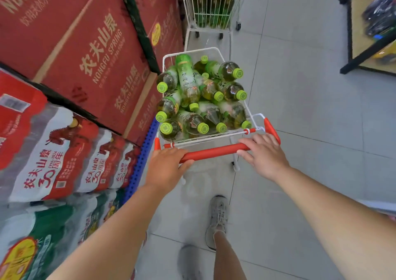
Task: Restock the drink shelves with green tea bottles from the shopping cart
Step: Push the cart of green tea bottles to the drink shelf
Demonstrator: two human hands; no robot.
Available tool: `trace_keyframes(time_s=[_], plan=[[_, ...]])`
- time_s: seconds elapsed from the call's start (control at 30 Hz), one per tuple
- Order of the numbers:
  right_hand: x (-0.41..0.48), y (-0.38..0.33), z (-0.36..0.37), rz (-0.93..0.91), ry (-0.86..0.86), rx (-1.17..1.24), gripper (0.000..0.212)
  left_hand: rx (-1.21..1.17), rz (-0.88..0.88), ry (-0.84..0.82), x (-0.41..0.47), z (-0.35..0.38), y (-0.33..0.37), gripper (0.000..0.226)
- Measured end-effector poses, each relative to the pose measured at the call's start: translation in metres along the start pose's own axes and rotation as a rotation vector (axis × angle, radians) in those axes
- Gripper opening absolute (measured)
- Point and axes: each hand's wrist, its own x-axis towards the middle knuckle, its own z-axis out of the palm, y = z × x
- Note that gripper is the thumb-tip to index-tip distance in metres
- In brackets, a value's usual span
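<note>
Frame centre: shopping cart [253, 117] piled w/ green tea bottles [188, 80]. L hand [168, 167] grips red handle [212, 152], thumb curled under; R hand [264, 155] rests on it, fingers fairly straight. Hands apart.

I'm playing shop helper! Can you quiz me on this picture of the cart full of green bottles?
1. True or false: the green tea bottles in the cart stand upright in rows.
2. What colour is the handle that the left hand and right hand are on?
3. What is further down the aisle? A) a second cart B) a ladder C) a fridge
Key: 1 false, they lie piled; 2 red; 3 A.
</note>
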Motion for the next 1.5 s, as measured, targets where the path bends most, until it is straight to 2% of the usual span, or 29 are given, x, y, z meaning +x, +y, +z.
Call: trace_keyframes(time_s=[0.1,0.23,0.37,0.73,0.97,1.13,1.33,1.5], plan=[[-0.045,0.0,0.014,0.019,0.011,-0.01,0.053,-0.018,0.017,0.006,-0.04,0.012,0.019,0.047],[-0.114,-0.005,0.035,0.06,-0.003,0.025,0.048,0.007,0.051,-0.029,-0.097,0.029,0.039,0.033],[-0.186,-0.006,0.063,0.094,0.026,0.06,0.045,0.04,0.069,-0.061,-0.156,0.047,0.063,0.046],[-0.387,-0.001,0.153,0.157,0.083,0.041,0.048,0.053,0.146,0.023,-0.332,0.106,0.133,0.046],[-0.529,-0.007,0.207,0.201,0.099,0.047,0.043,0.032,0.163,-0.041,-0.457,0.145,0.178,0.05],[-0.628,-0.015,0.249,0.258,0.106,0.071,0.05,0.055,0.222,-0.051,-0.544,0.171,0.203,0.049],[-0.743,-0.032,0.3,0.32,0.092,0.096,0.042,0.059,0.281,-0.041,-0.651,0.2,0.23,0.047],[-0.838,-0.05,0.338,0.357,0.096,0.108,0.058,0.058,0.301,-0.062,-0.738,0.222,0.25,0.048]])
